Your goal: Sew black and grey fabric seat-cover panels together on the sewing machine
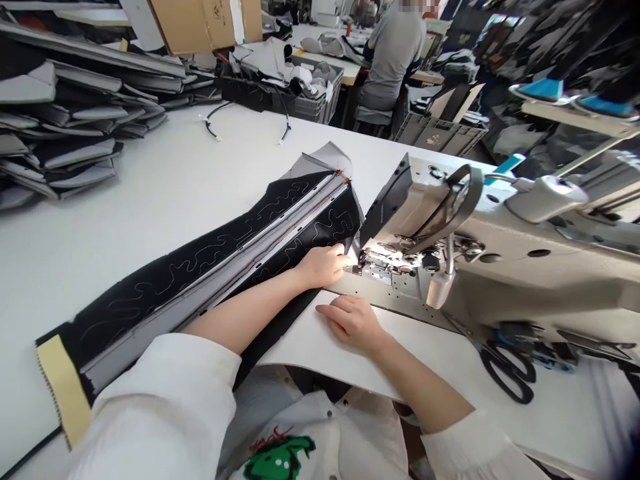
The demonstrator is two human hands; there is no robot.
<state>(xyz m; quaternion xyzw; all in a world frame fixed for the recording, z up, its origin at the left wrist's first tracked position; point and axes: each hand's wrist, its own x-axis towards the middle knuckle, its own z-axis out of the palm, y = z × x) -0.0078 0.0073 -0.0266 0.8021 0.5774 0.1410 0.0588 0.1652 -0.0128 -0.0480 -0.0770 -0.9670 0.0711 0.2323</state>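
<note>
A long black fabric panel (pixel 210 257) with wavy pale stitching and a grey strip along its middle lies across the table. Its far right edge reaches the needle area of a sewing machine (pixel 400 257), which is lit by a small lamp. My left hand (pixel 325 267) presses on the panel just left of the presser foot, fingers bent around its edge and one finger pointing at the needle. Loosely curled, my right hand (pixel 353 322) rests on the white tabletop in front of the machine bed, with nothing visible in it.
Black-handled scissors (pixel 507 370) lie at the right beneath the machine arm. A thread cone (pixel 547 198) sits on the machine. Stacked fabric pieces (pixel 65 107) fill the left back. Grey crates (pixel 440 130) stand beyond the table, near a seated person (pixel 395 53).
</note>
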